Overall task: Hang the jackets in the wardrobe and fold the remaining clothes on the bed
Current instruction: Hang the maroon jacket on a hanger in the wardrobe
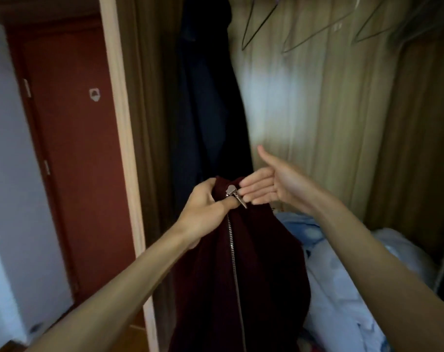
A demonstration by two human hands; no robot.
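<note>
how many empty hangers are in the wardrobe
3. One hanger is just right of the hanging dark jacket, one is in the middle, and one is farther right. All are blurred along the top edge. More may be cut off above.

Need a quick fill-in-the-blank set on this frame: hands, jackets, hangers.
The left hand grips the maroon jacket beside its ___ pull.
The right hand is ___, fingers straight.
The dark blue jacket hangs inside the ___.
Wire hangers hang ___ the right hand.
Missing: zipper; open; wardrobe; above.
</note>
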